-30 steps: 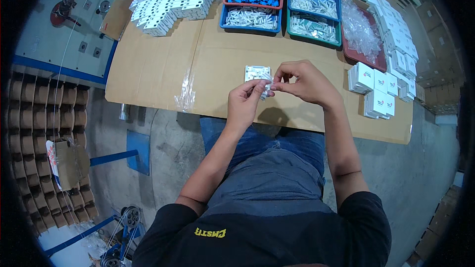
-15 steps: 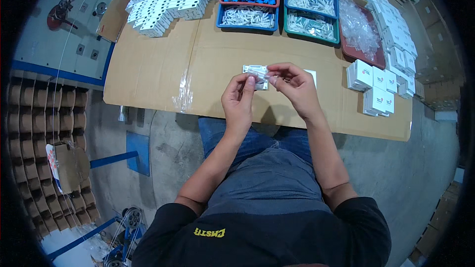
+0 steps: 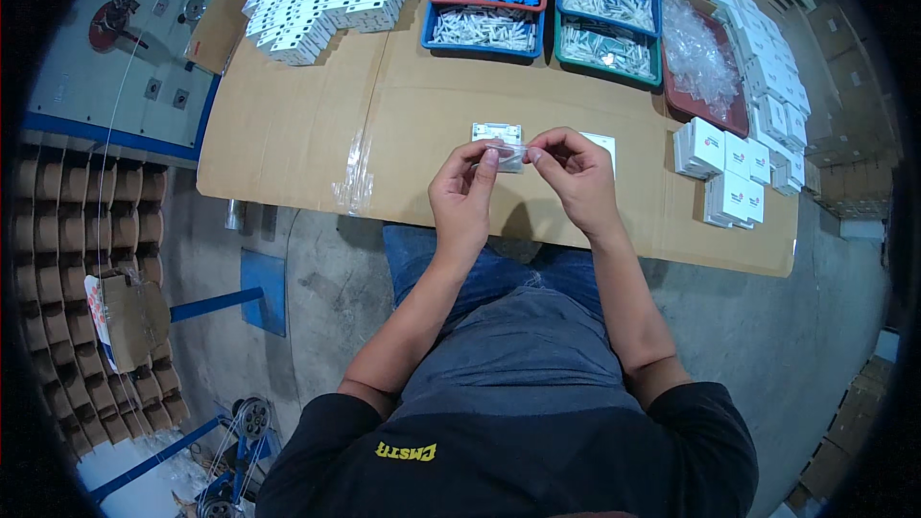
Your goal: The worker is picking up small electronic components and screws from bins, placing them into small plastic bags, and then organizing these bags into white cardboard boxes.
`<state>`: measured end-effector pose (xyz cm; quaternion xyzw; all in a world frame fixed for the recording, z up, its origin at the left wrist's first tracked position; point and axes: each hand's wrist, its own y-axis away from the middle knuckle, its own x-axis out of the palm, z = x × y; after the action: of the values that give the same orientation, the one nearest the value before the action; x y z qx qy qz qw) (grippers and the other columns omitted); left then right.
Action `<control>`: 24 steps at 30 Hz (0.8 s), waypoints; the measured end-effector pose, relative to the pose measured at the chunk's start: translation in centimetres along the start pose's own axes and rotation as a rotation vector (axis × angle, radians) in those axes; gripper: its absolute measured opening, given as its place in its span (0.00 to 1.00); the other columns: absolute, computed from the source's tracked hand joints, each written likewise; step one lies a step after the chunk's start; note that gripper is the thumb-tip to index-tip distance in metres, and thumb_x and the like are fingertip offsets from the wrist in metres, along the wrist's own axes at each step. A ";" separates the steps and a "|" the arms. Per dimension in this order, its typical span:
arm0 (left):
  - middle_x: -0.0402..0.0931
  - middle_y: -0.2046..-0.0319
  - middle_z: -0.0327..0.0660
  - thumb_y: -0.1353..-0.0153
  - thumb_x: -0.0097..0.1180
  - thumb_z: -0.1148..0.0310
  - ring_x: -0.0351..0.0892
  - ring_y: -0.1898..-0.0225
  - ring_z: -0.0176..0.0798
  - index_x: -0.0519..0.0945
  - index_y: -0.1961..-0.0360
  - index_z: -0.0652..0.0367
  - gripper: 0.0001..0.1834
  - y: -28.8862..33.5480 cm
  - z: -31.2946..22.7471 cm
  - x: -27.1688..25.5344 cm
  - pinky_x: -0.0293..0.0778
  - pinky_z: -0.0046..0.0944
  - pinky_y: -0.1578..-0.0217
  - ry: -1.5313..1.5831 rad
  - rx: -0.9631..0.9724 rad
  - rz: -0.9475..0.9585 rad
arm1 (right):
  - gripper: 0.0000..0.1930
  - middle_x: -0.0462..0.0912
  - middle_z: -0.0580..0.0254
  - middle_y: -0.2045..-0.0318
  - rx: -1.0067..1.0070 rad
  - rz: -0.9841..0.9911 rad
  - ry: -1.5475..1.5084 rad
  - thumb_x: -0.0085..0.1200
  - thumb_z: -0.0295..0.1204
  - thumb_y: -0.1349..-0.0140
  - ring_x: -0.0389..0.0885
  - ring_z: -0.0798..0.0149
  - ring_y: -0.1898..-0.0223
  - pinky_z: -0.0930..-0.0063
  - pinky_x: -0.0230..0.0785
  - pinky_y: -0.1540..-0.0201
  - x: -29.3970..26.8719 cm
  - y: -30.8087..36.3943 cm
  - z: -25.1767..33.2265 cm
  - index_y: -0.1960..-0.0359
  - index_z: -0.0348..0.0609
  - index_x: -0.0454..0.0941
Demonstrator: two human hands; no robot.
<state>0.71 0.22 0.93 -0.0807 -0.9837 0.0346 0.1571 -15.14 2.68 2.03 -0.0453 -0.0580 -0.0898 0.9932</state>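
Note:
Between my hands, above the near part of the cardboard-covered table, is a small clear plastic bag (image 3: pixel 509 153). My left hand (image 3: pixel 464 183) pinches one side between thumb and forefinger. My right hand (image 3: pixel 579 184) grips the other side with its fingertips. What the bag contains, if anything, is too small to make out. Just beyond it lies a white rectangular part (image 3: pixel 496 131), partly covered by the bag and my left fingers. A flat white piece (image 3: pixel 605 144) shows behind my right hand, mostly hidden by it.
Stacked white units (image 3: pixel 331 0) fill the far left. At the back are a red tray of blue pieces (image 3: pixel 439 2) and trays of small white pieces, one blue (image 3: pixel 537 55), one green (image 3: pixel 614 74). A dark red tray (image 3: pixel 737 123) holds clear bags. White boxes (image 3: pixel 734 194) stand right.
My right hand has shifted slightly down, and the clear bag is stretched flatter between my fingertips. My left hand stays nearly in place.

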 end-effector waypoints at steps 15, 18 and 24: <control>0.84 0.58 0.43 0.27 0.55 0.71 0.83 0.54 0.34 0.80 0.52 0.67 0.10 0.0 0.2 -0.2 0.76 0.33 0.48 -0.011 -0.011 -0.003 | 0.06 0.83 0.71 0.66 0.023 0.000 0.087 0.64 0.24 0.36 0.75 0.81 0.67 0.85 0.67 0.66 0.1 0.3 0.4 0.58 0.39 0.85; 0.84 0.58 0.43 0.27 0.56 0.70 0.84 0.54 0.34 0.81 0.52 0.67 0.10 0.1 0.3 -0.3 0.77 0.33 0.48 0.004 -0.023 -0.008 | 0.06 0.84 0.70 0.67 0.019 -0.020 0.099 0.64 0.25 0.36 0.75 0.81 0.67 0.85 0.67 0.66 0.1 0.3 0.1 0.58 0.39 0.85; 0.85 0.58 0.44 0.27 0.56 0.70 0.84 0.54 0.34 0.81 0.52 0.67 0.10 0.1 0.2 -0.1 0.77 0.33 0.48 0.011 -0.036 -0.009 | 0.05 0.83 0.73 0.67 -0.011 -0.035 0.040 0.64 0.24 0.35 0.74 0.82 0.68 0.87 0.66 0.67 0.2 0.3 -0.3 0.59 0.38 0.85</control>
<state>0.75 0.26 0.71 -0.0792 -0.9836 0.0159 0.1610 -14.86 2.88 1.77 -0.0480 -0.0385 -0.1082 0.9922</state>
